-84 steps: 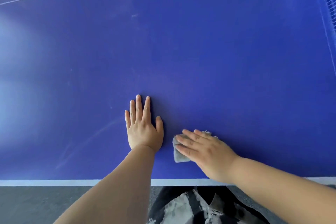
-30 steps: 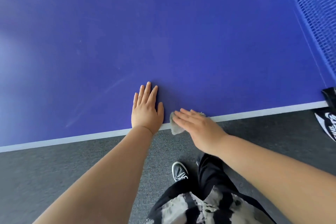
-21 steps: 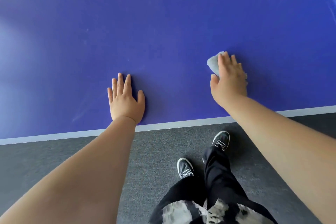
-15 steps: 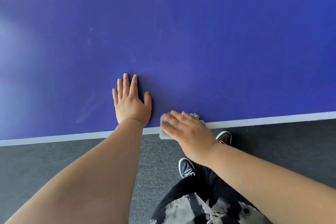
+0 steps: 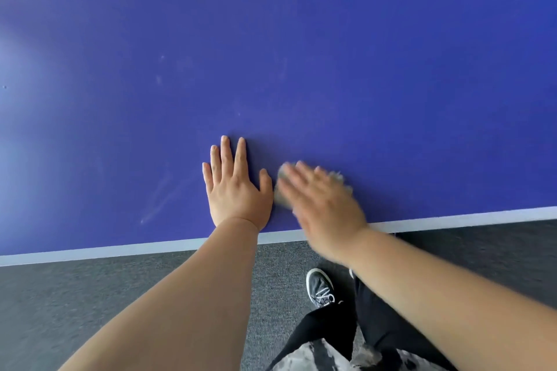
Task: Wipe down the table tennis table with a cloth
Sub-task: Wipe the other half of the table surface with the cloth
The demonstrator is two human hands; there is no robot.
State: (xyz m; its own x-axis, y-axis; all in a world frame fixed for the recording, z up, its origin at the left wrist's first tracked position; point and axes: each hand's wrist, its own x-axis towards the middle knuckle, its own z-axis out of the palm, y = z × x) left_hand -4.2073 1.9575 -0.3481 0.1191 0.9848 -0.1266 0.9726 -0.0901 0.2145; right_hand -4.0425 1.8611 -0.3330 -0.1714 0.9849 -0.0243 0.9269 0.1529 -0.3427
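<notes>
The blue table tennis table fills the upper view, with its white edge line running along the near side. My left hand lies flat on the surface, fingers straight and together. Just to its right, my right hand presses a small grey cloth onto the table with straight fingers; the hand is motion-blurred. Most of the cloth is hidden under the palm, with bits showing at the fingertips and beyond the far side of the hand.
Faint pale streaks and smudges mark the table left of my left hand and further up. Grey carpet lies below the table edge. My black shoe and dark trousers show at the bottom.
My right hand has slid the cloth from the white edge line forward onto the blue surface, still beside my left thumb. My left hand stays flat in place.
</notes>
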